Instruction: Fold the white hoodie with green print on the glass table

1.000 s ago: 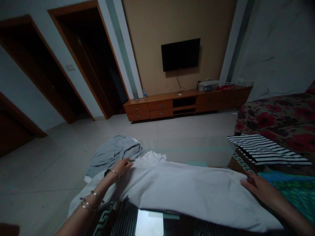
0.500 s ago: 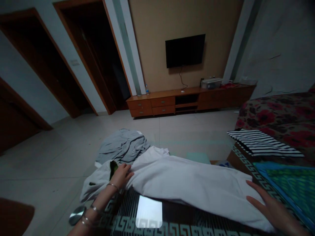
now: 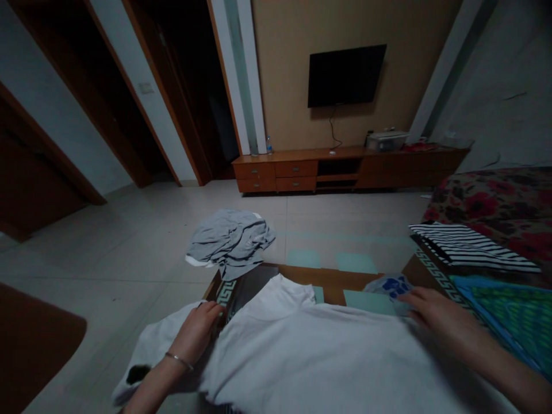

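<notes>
A white T-shirt (image 3: 328, 351) lies spread over a dark table, its collar toward the far side. My left hand (image 3: 200, 328) is at the garment's left side, fingers bent together on the fabric around the sleeve. Left of it, more white cloth (image 3: 150, 339) with a dark patch hangs past the table edge, partly under my forearm. My right hand (image 3: 435, 310) is over the shirt's far right edge, fingers stretched forward and thumb apart. A blue-and-clear plastic bag (image 3: 390, 283) sits just beyond those fingertips.
A grey garment (image 3: 233, 238) lies beyond the table's far left corner. Striped cloth (image 3: 470, 244) and a blue-green cloth (image 3: 509, 316) are at right, near a floral sofa (image 3: 495, 195). A brown rounded piece of furniture (image 3: 38, 345) stands at left. Across the room is a low cabinet (image 3: 297, 172).
The white shirt has widened from a narrow strip and now covers more of the near table. My right hand has moved farther forward and left. The view has shifted slightly.
</notes>
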Demonstrator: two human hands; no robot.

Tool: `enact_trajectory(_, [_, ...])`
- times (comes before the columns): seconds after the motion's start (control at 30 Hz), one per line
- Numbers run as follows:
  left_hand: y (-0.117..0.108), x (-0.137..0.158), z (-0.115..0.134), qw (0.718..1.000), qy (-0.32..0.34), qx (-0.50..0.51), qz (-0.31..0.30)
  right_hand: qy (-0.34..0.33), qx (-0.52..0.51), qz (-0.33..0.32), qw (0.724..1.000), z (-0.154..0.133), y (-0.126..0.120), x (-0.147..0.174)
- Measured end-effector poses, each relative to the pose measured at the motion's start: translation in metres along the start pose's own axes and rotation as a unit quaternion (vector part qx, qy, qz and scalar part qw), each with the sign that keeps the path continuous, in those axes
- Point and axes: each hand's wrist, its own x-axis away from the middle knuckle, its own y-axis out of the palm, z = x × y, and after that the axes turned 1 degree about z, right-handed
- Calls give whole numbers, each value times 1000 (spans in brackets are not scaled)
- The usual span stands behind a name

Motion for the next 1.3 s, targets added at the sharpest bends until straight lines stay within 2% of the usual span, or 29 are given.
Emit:
enact_trajectory(0.1, [1,0,-9,998,50,-2,-29,-136,-99,-109,980,-102,10,-78])
enact_trajectory(0.2, [-1,7,-15,997,63,6,-46,-236,-126,-125,955,-188,44,-129])
enact_trajectory(0.27, [-2,13,-18,996,69,19,-45,-287,-121,-114,943,-226,69,-149])
enact_trajectory(0.37, [-4,21,-25,995,70,31,-58,-326,-65,-113,936,-257,100,-164])
enact_trajectory(0.47, [-1,25,-36,996,34,16,-83,-323,-10,-99,941,-265,115,-165])
enact_trajectory(0.53, [1,26,-43,995,-22,-6,-93,-336,-17,-53,940,-261,117,-159])
enact_trajectory(0.63, [1,27,-47,991,-89,-38,-88,-396,-76,37,914,-249,113,-144])
enact_trajectory(0.73, [-3,26,-38,993,-94,-60,-31,-439,-127,88,885,-239,106,-131])
enact_trajectory(0.83, [-8,23,-23,994,-81,-65,16,-425,-126,59,894,-238,99,-128])
enact_trajectory(0.97, [-4,14,-13,998,-47,-36,-1,-369,-95,-13,925,-249,104,-140])
enact_trajectory(1.07, [6,9,-19,999,-44,10,-25,-334,-61,-50,939,-257,114,-147])
enact_trajectory(1.2, [16,13,-33,992,-87,71,-63,-300,-38,-74,950,-261,121,-149])
enact_trajectory(1.3, [14,17,-35,991,-102,74,-40,-304,-70,-56,948,-262,120,-152])
